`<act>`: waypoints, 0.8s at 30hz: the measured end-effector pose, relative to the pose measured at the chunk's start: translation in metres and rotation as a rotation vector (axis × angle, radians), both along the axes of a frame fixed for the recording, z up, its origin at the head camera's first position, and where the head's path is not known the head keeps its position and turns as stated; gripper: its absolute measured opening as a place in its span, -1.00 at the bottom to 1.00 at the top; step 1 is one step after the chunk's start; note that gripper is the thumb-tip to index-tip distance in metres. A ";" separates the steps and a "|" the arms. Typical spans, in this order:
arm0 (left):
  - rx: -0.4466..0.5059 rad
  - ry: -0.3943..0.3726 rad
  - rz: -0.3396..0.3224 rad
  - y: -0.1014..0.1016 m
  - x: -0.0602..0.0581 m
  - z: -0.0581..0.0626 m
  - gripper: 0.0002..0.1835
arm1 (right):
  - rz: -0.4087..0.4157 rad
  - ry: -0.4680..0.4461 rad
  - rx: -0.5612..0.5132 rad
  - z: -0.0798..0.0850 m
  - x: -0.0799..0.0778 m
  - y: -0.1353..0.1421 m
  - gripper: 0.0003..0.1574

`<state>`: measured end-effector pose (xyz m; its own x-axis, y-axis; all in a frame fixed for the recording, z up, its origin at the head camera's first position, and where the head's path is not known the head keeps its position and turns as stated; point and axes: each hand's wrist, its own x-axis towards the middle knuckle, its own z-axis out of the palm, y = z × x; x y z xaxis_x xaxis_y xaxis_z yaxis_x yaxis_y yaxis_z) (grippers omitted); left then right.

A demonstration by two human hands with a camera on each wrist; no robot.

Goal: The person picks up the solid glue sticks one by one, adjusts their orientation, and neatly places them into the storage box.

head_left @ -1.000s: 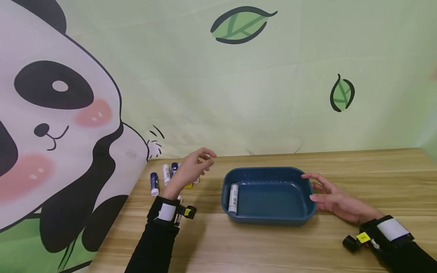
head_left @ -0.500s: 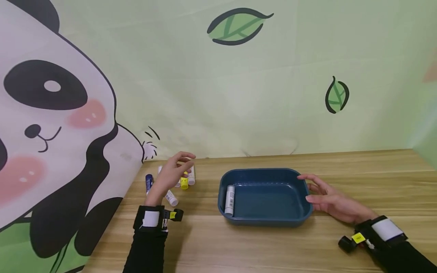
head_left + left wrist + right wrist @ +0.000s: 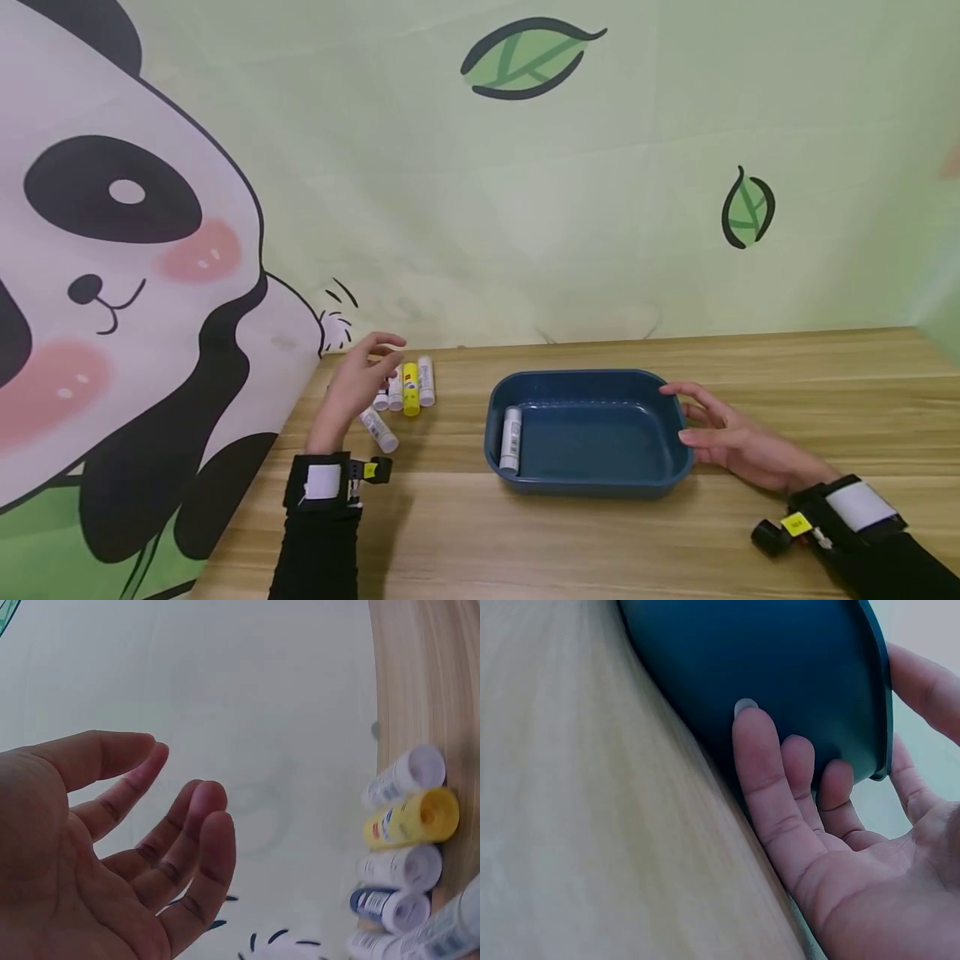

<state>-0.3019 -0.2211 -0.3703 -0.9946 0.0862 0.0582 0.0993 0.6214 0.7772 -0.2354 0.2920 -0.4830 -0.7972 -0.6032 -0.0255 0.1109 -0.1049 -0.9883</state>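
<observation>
My left hand (image 3: 354, 385) hovers with loosely bent fingers over a group of glue sticks at the back left, holding nothing. Beside it lie a yellow glue stick (image 3: 411, 390), a white glue stick (image 3: 426, 382) to its right, and another white glue stick (image 3: 380, 431) slanted nearer the front. The left wrist view also shows a navy-and-white glue stick (image 3: 390, 909) in the row. My right hand (image 3: 738, 442) grips the right end of a dark blue tray (image 3: 588, 482), thumb and index at the rim. Its other fingertips press the outer wall (image 3: 780, 667).
Inside the tray, one white glue stick (image 3: 511, 440) lies along the left wall. The wooden table (image 3: 570, 542) ends at a pale green backdrop (image 3: 570, 250) with a printed panda on the left.
My left hand has moved left, away from the tray side, to above the glue sticks, uncovering the yellow and white ones. The right hand stays at the tray's end.
</observation>
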 end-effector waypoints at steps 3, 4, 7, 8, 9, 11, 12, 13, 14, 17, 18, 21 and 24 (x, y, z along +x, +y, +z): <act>-0.030 -0.004 0.012 -0.012 0.001 0.000 -0.59 | 0.008 0.010 0.000 -0.001 -0.001 -0.001 -0.30; -0.034 -0.008 0.018 -0.017 0.002 0.001 -0.58 | 0.010 0.016 0.002 -0.001 -0.001 -0.001 -0.30; -0.046 -0.025 0.060 -0.032 0.004 0.002 -0.55 | 0.013 0.025 0.006 -0.001 -0.001 0.000 -0.30; -0.046 -0.030 0.077 -0.038 0.005 0.002 -0.54 | 0.011 0.027 0.010 -0.002 -0.001 0.001 -0.30; -0.047 -0.031 0.095 -0.042 0.006 0.003 -0.53 | 0.008 0.027 0.015 -0.002 -0.002 0.001 -0.29; -0.047 -0.028 0.132 -0.051 0.008 0.004 -0.53 | 0.004 0.027 0.020 -0.002 -0.002 0.003 -0.29; -0.047 -0.025 0.146 -0.054 0.009 0.004 -0.53 | 0.001 0.025 0.024 -0.002 -0.002 0.003 -0.28; -0.044 -0.023 0.160 -0.057 0.010 0.004 -0.53 | -0.001 0.021 0.026 -0.002 -0.002 0.003 -0.28; -0.036 -0.024 0.170 -0.060 0.011 0.004 -0.53 | -0.002 0.019 0.028 -0.002 -0.002 0.003 -0.28; -0.027 -0.034 0.193 -0.065 0.011 0.003 -0.51 | -0.008 0.008 0.034 -0.002 -0.001 0.002 -0.27; -0.027 -0.037 0.200 -0.067 0.011 0.002 -0.51 | -0.010 0.008 0.036 -0.002 -0.001 0.002 -0.27; -0.031 -0.042 0.224 -0.070 0.008 -0.003 -0.51 | -0.007 0.015 0.037 -0.003 -0.001 0.001 -0.27; -0.060 -0.033 0.245 -0.075 0.003 -0.012 -0.52 | -0.008 0.007 0.041 -0.002 -0.001 0.000 -0.27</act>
